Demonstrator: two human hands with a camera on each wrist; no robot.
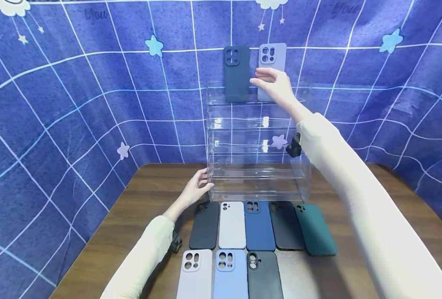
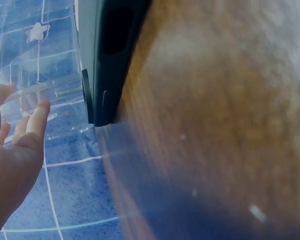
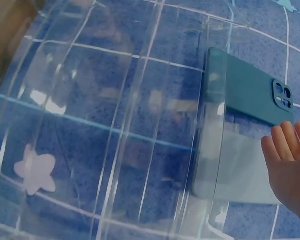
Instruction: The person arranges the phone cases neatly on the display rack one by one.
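Observation:
A clear tiered display rack (image 1: 256, 196) stands at the back of the table. My left hand (image 1: 194, 189) grips its lower left edge, thumb at the front and fingers round the side. On the top tier a dark teal phone case (image 1: 237, 83) and a pale lavender phone case (image 1: 281, 58) stand upright side by side. My right hand (image 1: 277, 85) is in front of the lavender case, covering part of it, thumb and fingers apart. In the right wrist view its fingers (image 3: 285, 142) are extended beside that case, with nothing between thumb and fingers.
Before the rack lie a black case (image 1: 204, 226), a white case (image 1: 232, 228), a blue case (image 1: 262, 230), another black case (image 1: 289, 228) and a green case (image 1: 318, 232). Nearer are a lilac case (image 1: 194, 284), a light blue case (image 1: 230, 284) and a dark grey case (image 1: 267, 276). A blue curtain (image 1: 94, 104) hangs behind.

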